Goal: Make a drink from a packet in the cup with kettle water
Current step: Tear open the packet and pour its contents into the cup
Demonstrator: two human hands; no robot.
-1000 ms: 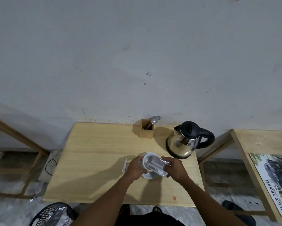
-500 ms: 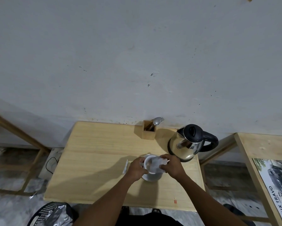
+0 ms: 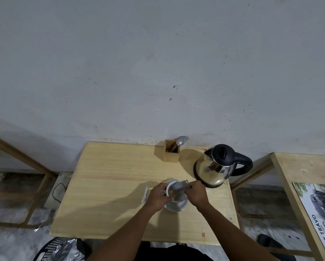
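The right hand (image 3: 195,194) has its grip closed on the upper end of a silvery packet (image 3: 179,187), pinching it between thumb and fingers so that the packet slants down and left into the mouth of the white cup (image 3: 174,193). Held tipped like this, with the low end over the opening, the contents would fall into the cup rather than onto the wood; whether anything is coming out just now is too small to tell. The left hand (image 3: 158,197) is closed around the cup's left side where the handle sits, most likely to keep the light cup from sliding or tipping while the packet is shaken. The cup stands on a white saucer (image 3: 178,206), which would catch any spill.

Just left of the left hand lies a thin white strip (image 3: 144,194) flat on the surface (image 3: 109,185); it may be the torn-off top of the packet, though that cannot be told for sure.

Beyond the right hand, at the far right corner, the steel kettle (image 3: 215,167) with its black lid and handle stands close by, its handle turned to the right, so the right hand can reach it once the packet is empty. Pouring appears not yet done. To the kettle's left, against the wall, a small wooden holder (image 3: 172,154) keeps a spoon (image 3: 180,141) and a fork upright, ready for stirring.
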